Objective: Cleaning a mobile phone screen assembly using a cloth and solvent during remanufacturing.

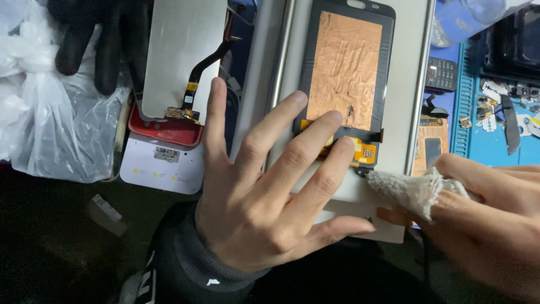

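left hand (264, 191): we spread fingers flat, pressing screen panel (346, 73) at its lower edge
right hand (489, 219): we pinch white cloth (413, 188) beside panel's bottom-right corner

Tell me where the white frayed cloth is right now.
In the head view, the white frayed cloth is at lower right, pinched in the right hand, its tip touching the grey plate's edge beside the copper-backed phone screen.

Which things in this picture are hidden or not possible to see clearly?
Head view:
- Lower edge of the screen panel: covered by left hand fingers.
- Right hand: cut off by the frame edge; fingertips wrapped in the cloth.
- Small parts on the blue mat: too small to identify.
- Gloved hand: cut by top edge.
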